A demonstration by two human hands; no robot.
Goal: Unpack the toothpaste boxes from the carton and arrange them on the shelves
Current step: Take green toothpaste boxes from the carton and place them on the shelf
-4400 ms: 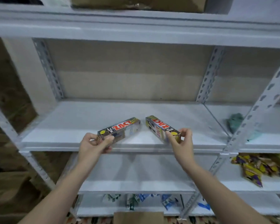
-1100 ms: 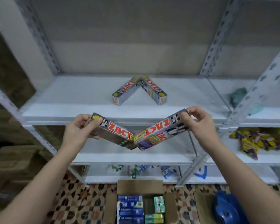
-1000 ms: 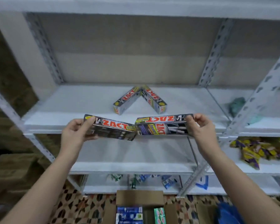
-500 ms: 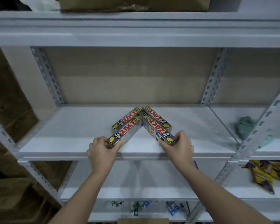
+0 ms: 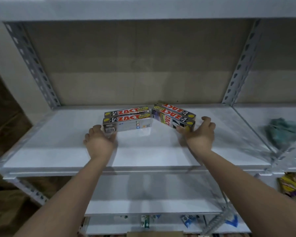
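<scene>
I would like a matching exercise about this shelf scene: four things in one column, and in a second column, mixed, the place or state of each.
Things:
1. left hand
2. right hand
3. teal cloth
4. yellow and purple packets

Places or states:
A. on the lower shelf, far right
B. at the outer end of the tilted pair of Zact boxes
C. in the next shelf bay, to the right
D. at the barcode end of the level pair of Zact boxes

Pairs: 1-D, 2-B, 3-C, 4-A
</scene>
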